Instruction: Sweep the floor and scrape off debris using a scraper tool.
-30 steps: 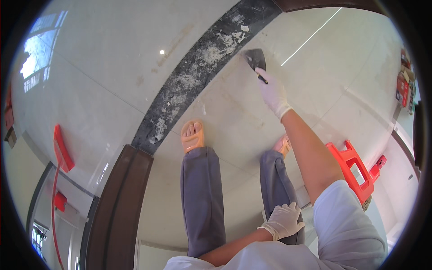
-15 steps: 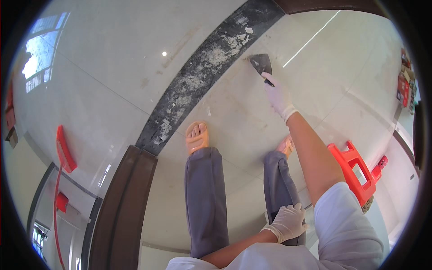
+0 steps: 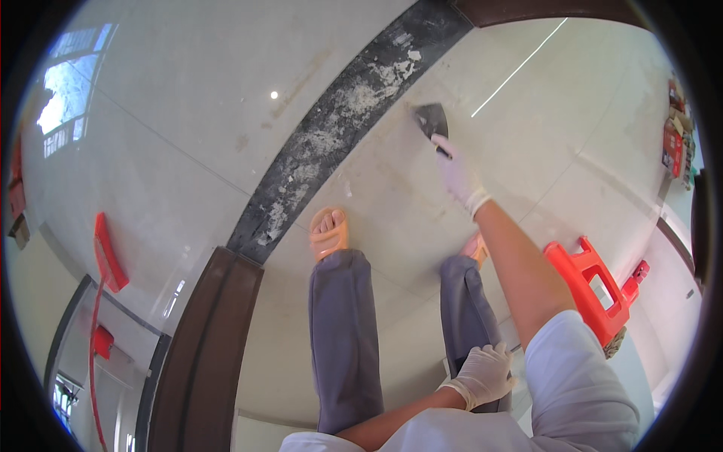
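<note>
Wearing a thin pale glove, my right hand [image 3: 461,177] grips the handle of a scraper, whose dark flat blade [image 3: 430,119] is on the pale tiled floor beside a dark threshold strip [image 3: 331,124] marked with white flaky residue. Faint brownish smudges show around the blade. My left hand [image 3: 483,374], also gloved, rests low in the view with its fingers bent round my right leg [image 3: 467,301] near the knee. My feet, in orange slides [image 3: 328,233], stand on the near side of the strip.
A red plastic stool [image 3: 587,279] stands to my right, a red broom [image 3: 111,256] to my left. Brown door jambs [image 3: 203,354] flank the threshold. Boxes [image 3: 674,143] are piled at the far right, and a red dustpan [image 3: 104,340] sits low on the left.
The scraper in my right hand has shifted slightly toward me over the last second and leftward in the last half second. My left hand stays on my leg.
</note>
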Demonstrator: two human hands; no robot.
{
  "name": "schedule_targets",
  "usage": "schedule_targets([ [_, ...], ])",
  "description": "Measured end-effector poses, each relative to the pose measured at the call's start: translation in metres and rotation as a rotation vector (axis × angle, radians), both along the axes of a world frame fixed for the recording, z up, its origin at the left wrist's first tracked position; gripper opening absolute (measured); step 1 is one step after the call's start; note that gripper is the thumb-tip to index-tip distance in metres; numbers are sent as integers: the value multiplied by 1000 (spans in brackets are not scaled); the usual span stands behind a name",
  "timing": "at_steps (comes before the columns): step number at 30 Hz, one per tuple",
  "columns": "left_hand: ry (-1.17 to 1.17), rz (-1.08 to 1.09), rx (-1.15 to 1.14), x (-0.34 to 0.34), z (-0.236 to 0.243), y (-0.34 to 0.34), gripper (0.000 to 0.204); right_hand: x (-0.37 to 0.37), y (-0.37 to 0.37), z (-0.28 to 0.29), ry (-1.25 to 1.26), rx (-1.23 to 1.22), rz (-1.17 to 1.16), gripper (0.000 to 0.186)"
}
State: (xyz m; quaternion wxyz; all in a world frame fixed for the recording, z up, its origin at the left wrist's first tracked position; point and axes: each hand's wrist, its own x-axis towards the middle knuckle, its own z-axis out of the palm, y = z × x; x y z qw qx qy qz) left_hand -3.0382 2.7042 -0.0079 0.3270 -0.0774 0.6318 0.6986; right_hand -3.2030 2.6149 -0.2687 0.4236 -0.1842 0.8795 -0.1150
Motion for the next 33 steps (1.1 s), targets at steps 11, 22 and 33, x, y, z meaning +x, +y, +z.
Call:
schedule_targets([
  [11,33,-94,-270,16,0,-59,40,19,37,27,-171,47,-47,51],
  [22,52,79,-950,53,-2,-220,39,41,-1,34,149,11,184,34],
  [33,5,481,-1285,73,40,-228,37,17,12,24,264,-53,455,36],
])
